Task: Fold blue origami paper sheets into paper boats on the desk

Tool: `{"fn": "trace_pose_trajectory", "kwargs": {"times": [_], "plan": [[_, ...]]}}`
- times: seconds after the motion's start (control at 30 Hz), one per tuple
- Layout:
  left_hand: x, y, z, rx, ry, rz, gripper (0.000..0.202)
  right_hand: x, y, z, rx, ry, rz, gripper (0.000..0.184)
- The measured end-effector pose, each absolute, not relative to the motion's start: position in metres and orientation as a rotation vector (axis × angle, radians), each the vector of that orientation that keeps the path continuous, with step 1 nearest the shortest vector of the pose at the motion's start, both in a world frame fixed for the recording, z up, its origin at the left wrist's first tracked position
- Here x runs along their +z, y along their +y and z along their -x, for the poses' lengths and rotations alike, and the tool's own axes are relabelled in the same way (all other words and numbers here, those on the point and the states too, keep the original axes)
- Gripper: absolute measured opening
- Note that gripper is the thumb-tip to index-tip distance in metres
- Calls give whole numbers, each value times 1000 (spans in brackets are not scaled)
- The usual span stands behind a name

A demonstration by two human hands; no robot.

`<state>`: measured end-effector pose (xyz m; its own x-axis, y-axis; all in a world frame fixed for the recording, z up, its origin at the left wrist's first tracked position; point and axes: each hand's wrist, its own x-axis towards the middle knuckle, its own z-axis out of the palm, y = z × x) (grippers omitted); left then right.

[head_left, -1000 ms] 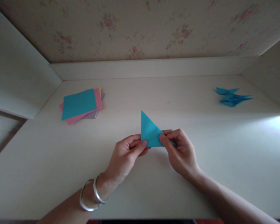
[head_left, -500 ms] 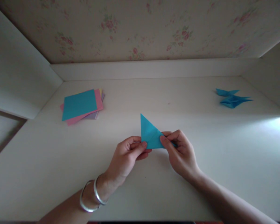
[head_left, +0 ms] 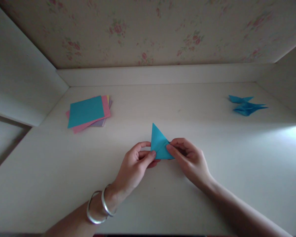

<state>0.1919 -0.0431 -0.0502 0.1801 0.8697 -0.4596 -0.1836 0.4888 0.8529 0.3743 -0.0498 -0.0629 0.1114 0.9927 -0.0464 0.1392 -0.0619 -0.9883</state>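
A blue paper folded into a triangle (head_left: 159,143) is held just above the white desk (head_left: 51,171), its tip pointing away from me. My left hand (head_left: 135,164) pinches its lower left corner between thumb and fingers. My right hand (head_left: 189,159) pinches its lower right corner, with the fingers curled over that end of the paper. Silver bangles sit on my left wrist.
A stack of coloured paper squares (head_left: 88,112), blue on top of pink, lies at the back left. Two folded blue paper shapes (head_left: 245,105) lie at the back right. White side panels and a floral wall enclose the desk.
My right hand has pushed the right corner of the blue triangle leftward, so the visible paper is narrower. The view has shifted slightly.
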Motion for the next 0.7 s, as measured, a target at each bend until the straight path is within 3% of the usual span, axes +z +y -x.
{"fn": "trace_pose_trajectory", "kwargs": {"times": [0.27, 0.5, 0.7], "plan": [[-43, -41, -191, 878, 1141, -711, 45, -64, -48, -374, 1159, -1188, 1370, 27], [-46, -40, -190, 840, 1117, -803, 15, -70, -49, -376, 976, -1314, 1402, 22], [-47, -39, -189, 948, 1148, -826, 17, -69, -52, -382, 1012, -1400, 1347, 31]]}}
